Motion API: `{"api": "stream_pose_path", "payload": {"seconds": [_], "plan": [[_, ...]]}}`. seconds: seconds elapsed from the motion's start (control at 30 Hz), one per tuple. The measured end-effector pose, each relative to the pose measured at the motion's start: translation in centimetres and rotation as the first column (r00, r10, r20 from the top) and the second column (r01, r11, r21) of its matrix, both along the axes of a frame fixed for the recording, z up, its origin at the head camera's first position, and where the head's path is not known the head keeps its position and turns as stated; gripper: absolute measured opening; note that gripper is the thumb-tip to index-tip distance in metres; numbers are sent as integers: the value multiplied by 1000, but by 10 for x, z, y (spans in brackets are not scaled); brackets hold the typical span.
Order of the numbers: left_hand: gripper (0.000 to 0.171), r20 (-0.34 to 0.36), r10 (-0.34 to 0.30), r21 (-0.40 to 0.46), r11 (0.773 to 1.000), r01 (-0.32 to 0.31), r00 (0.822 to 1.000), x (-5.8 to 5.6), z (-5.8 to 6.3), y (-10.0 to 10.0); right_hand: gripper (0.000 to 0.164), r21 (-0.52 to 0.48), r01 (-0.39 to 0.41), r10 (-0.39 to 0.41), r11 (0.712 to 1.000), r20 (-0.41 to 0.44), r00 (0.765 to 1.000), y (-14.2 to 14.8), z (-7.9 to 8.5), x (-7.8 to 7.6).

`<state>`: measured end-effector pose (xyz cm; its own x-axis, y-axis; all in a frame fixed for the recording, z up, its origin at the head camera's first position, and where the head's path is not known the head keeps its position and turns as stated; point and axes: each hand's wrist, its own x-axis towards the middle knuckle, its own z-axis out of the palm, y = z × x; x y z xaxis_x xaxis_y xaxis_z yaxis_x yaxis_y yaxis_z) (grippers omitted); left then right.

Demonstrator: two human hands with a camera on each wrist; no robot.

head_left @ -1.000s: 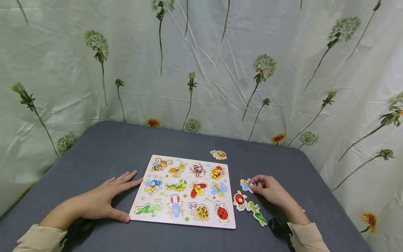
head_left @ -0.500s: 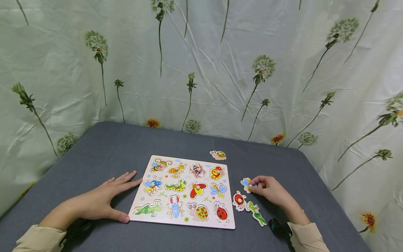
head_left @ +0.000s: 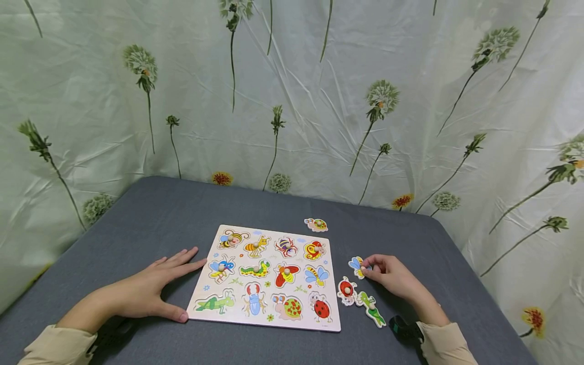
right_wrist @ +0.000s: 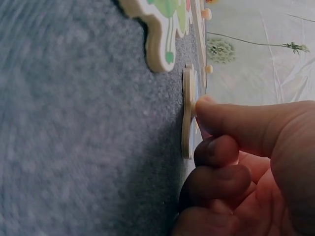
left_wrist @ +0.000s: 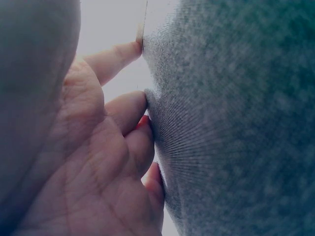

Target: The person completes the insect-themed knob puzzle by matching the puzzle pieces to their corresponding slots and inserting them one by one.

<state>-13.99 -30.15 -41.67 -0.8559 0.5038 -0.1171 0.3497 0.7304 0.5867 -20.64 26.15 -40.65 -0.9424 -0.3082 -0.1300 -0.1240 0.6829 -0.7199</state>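
A blue-winged insect piece (head_left: pixel 354 264) is held just above or on the table (head_left: pixel 182 208); which of the two cannot be told. It is pinched between thumb and index finger of the right hand (head_left: pixel 388 276), near its knob, which is partly covered. From the fingertips the visible part of the piece extends leftward, toward the puzzle board (head_left: pixel 296 326); its long axis cannot be fully read, being half hidden. A similar printed insect (head_left: pixel 317 275) is shown on the board, to the left of the grip, so the right hand is the nearer one. Its forearm is angled in from the lower right, with the remaining fingers curled below the pinch.

Just nearer the body, a ladybird piece (head_left: pixel 347 291) and a grasshopper piece (head_left: pixel 371 310) are laid together beside the board. A snail piece (head_left: pixel 316 224) is placed beyond its far edge. At its left side, the left hand (head_left: pixel 146 291) is laid with fingers spread, thumb at the near corner.
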Motion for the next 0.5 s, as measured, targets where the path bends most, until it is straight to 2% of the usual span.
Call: {"api": "stream_pose_path", "payload": {"seconds": [0.17, 0.5], "plan": [[113, -7, 1, -6, 1000, -1, 1000, 0, 0, 0, 23, 7, -14, 14, 1000, -26, 1000, -1, 0, 2], [113, -13, 1, 0, 1000, -1, 1000, 0, 0, 0, 22, 14, -33, 34, 999, -27, 999, -1, 0, 0]]}}
